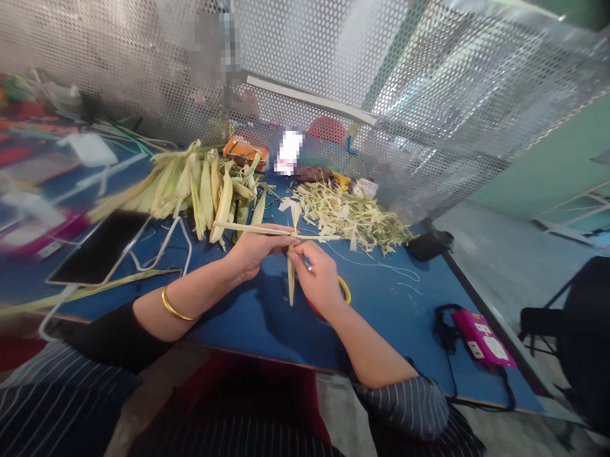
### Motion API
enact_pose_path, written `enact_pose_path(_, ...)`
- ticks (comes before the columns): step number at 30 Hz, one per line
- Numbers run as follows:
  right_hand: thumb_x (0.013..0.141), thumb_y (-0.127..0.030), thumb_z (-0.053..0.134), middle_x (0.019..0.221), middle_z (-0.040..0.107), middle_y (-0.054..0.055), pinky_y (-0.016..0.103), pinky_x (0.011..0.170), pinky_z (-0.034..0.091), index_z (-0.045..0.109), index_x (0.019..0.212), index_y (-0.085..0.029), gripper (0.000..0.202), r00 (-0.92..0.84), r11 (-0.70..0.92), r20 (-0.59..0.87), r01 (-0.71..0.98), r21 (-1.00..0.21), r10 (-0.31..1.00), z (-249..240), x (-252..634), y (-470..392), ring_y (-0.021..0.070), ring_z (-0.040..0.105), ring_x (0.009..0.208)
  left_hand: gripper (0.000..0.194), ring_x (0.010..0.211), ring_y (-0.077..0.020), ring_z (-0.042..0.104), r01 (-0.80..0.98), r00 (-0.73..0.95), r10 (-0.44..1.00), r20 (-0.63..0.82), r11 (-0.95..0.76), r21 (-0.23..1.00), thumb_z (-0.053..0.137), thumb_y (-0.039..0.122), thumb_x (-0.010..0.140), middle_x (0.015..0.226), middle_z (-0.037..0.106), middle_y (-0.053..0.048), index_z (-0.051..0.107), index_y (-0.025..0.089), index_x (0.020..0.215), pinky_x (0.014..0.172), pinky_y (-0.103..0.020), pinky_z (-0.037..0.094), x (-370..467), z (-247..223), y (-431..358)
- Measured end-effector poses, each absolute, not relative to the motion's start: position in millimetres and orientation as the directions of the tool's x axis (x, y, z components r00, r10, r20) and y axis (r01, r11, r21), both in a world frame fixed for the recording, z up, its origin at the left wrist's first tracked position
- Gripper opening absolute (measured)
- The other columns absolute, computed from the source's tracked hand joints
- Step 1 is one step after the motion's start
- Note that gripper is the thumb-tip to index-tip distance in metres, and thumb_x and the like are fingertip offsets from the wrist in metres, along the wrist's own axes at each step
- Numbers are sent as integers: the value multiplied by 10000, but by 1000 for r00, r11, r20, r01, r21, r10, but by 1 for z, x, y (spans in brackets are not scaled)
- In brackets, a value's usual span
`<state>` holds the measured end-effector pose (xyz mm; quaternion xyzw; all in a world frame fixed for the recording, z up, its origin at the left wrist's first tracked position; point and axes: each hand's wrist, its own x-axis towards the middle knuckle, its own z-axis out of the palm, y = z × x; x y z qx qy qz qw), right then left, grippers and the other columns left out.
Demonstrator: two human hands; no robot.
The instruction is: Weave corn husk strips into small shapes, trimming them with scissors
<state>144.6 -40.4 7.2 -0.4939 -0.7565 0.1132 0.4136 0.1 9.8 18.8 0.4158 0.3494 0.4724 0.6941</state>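
My left hand (256,250) is closed, thumb and fingers pinching pale corn husk strips (245,227) where they cross over the blue table. One long strip lies sideways across the fingers. A flared husk piece (295,214) rises from the crossing, and a narrow pointed end (291,282) hangs below it. Close against the left fingertips, my right hand (319,274) pinches the same husk bundle. Something small and shiny shows at its fingers, too small to make out. Behind the right wrist, a curved yellow and red object (345,290) is partly hidden.
Whole corn husks (203,189) lie piled at the back left, shredded husk (354,213) at the back right. A dark-screened tablet (100,249) with white cables is on the left. Near the right edge sits a pink box (483,339) with black cord. Perforated metal panel (309,48) stands behind.
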Motion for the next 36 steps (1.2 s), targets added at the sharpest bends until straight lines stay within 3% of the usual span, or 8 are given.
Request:
enact_pose_path(6,867,-350,549,963,635,78,356,863,369,584,945,-201,171,-55,382,728,877,-292,683,13,159,-37,217,558,965,229,673,-141,655,-302,358,916,-181,297,906,697,190,699,709,676,-41,698,131,921,685,-277,517,-7,29,12)
enact_pose_path(11,933,-279,436,766,659,11,327,852,348,596,838,-205,200,-210,419,579,872,-254,788,8,156,-33,148,582,747,178,614,-102,605,-193,320,936,-145,214,957,716,265,701,741,664,-42,698,138,826,591,-238,479,-5,25,10)
enact_pose_path(16,921,-253,444,747,646,20,306,780,362,591,793,-195,203,-379,551,520,803,-226,765,10,151,-39,148,571,737,163,553,-65,557,-65,249,969,-5,21,998,733,278,653,945,691,-85,709,121,689,452,-197,382,-3,14,14)
enact_pose_path(19,908,-263,467,775,650,22,320,816,368,617,822,-198,185,-295,534,588,797,-283,753,19,156,-42,154,579,776,153,513,-61,528,-8,306,952,-11,14,1000,712,279,658,901,699,-80,716,130,689,427,-199,360,-5,16,14)
enact_pose_path(22,872,-306,534,890,650,42,350,876,372,650,946,-208,169,-146,472,627,790,-392,765,28,162,-40,184,579,895,127,515,-88,533,113,490,869,-69,15,994,695,246,652,724,683,-59,723,131,698,448,-212,386,-7,23,9)
enact_pose_path(28,797,-297,616,784,629,11,292,749,442,619,712,-192,135,-182,397,354,492,-775,917,29,165,-30,148,591,762,211,493,-107,540,268,649,741,-173,-9,964,644,332,719,543,606,-21,721,140,680,477,-228,404,-6,28,2)
enact_pose_path(32,767,-311,632,694,611,-9,283,680,432,580,639,-190,184,-64,286,289,445,-849,955,22,163,-28,132,552,663,146,489,-93,528,233,677,719,-161,-2,972,658,284,703,547,611,-8,733,159,714,483,-216,394,-5,23,4)
enact_pose_path(36,761,-281,626,703,615,-7,275,671,421,573,626,-188,173,26,293,344,466,-835,939,18,156,-32,128,545,665,155,492,-98,521,218,710,688,-148,-16,976,653,280,706,528,607,-14,738,150,704,488,-220,397,-6,20,6)
